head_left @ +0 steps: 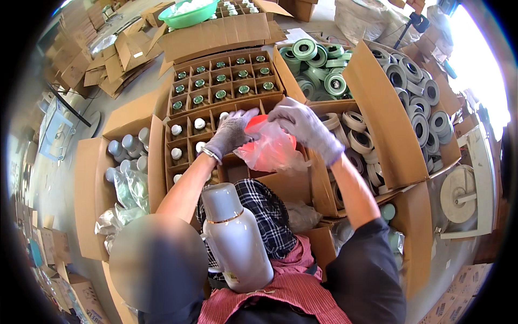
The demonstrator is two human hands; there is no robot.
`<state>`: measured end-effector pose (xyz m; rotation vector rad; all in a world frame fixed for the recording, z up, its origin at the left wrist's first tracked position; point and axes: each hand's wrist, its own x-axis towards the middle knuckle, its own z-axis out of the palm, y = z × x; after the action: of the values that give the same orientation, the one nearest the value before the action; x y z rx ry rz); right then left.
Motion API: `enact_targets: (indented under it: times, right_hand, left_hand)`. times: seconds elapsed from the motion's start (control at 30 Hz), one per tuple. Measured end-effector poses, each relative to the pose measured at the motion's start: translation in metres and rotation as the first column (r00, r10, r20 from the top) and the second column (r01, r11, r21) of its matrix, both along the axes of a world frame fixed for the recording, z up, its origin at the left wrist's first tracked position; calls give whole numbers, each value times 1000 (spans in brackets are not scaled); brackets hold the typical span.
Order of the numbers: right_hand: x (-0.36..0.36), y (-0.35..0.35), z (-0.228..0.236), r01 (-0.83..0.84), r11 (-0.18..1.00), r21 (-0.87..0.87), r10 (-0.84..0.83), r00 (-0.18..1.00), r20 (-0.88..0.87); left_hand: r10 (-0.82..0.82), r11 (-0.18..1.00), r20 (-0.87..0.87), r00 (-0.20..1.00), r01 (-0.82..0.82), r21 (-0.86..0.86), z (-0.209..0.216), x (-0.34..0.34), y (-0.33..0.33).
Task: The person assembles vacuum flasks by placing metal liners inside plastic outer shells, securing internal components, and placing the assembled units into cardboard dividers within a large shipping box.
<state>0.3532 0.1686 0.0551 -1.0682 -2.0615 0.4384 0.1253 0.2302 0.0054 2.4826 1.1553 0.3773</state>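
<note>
My gloved left hand (233, 131) reaches over the divided carton, its fingers stretched toward a clear plastic bag (274, 147) and its thumb beside the bag. My gloved right hand (306, 125) has its fingers pinched together at the bag's upper right edge. Behind and through the bag shows a round red plastic thing (258, 122), perhaps a bowl; its full shape is hidden. A grey thermos flask (237, 245) with a grey cup lid and a side handle stands on my lap, tilted slightly left. White-capped bottle tops (199, 123) stick up from the carton's cells around my left hand.
Beyond is a divided carton of silvery-green bottle tops (220, 79). Open cartons on the right hold green rings (335, 83), cream rings (360, 141) and grey rings (420, 125). Grey cups (131, 144) and plastic bags fill a left carton. A green basin (189, 16) sits at the back.
</note>
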Motion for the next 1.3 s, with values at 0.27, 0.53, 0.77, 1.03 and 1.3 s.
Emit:
enact_targets:
  times: [0.27, 0.53, 0.77, 1.03, 1.3]
  right_hand:
    - [-95, -89, -73, -56, 870, -489, -476, 160, -865]
    - [-77, -69, -164, 77, 782, -619, -578, 464, -672]
    - [-99, -174, -111, 292, 949, 122, -214, 876, -431]
    - [-58, -257, -125, -108, 977, 185, 93, 992, 88]
    - [-26, -290, -77, -73, 931, -357, 96, 994, 46]
  left_hand:
    - [220, 646, 506, 834, 264, -716, -15, 2, -29]
    - [713, 630, 701, -10, 448, -634, -16, -95, -73]
    - [624, 661, 746, 233, 352, -663, -60, -188, -241]
    - [582, 134, 428, 692, 437, -889, -22, -190, -310]
    - [160, 122, 402, 902, 386, -914, -8, -96, -375]
